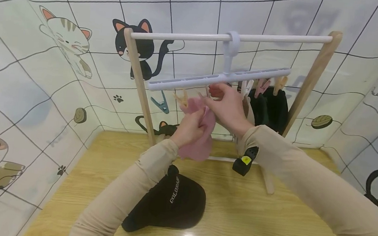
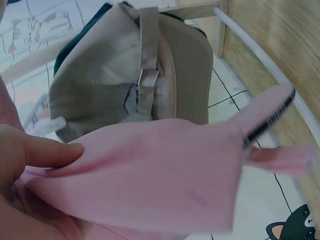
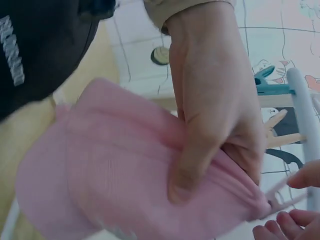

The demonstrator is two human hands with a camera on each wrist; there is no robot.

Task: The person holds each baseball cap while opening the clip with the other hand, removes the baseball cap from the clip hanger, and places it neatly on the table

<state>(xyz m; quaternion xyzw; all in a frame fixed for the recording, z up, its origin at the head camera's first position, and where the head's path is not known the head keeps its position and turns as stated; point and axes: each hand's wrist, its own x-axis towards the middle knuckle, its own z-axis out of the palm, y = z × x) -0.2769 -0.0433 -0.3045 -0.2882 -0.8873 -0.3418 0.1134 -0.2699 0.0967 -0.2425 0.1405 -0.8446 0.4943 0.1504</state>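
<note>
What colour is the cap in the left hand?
Pink; the cap shows best in the right wrist view.

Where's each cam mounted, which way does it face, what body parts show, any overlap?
Head: worn on the head, facing forward and down at the rack, hanger and black cap; left hand, right hand and both sleeves show.
Left wrist: on that wrist, facing the pink cap, with a beige cap behind; left hand's fingers at the left edge.
Right wrist: on that wrist, facing the pink cap; right hand's fingers at the right edge, left hand beyond.
Shared: both wrist views show the pink cap and left hand.
</note>
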